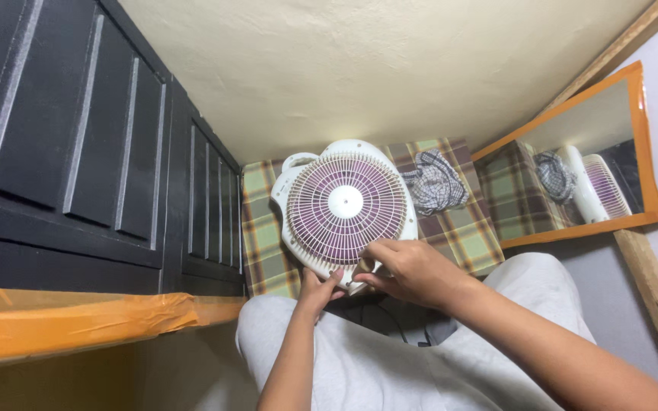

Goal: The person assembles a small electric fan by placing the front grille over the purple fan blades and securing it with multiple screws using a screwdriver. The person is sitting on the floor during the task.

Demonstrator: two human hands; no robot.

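Both hands are gripping the lower rim of a white fan (346, 204) lying on a plaid cloth (268, 243): left hand (319, 289) pinching it, right hand (413, 270) seemingly curling around a small part.

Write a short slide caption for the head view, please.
Both hands, left and right, grip the lower rim of a white fan on a plaid cloth.

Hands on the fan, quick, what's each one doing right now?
Left hand: fingers pinched at the lower rim of the fan.
Right hand: fingers curled on the same lower rim, gripping the grille edge.
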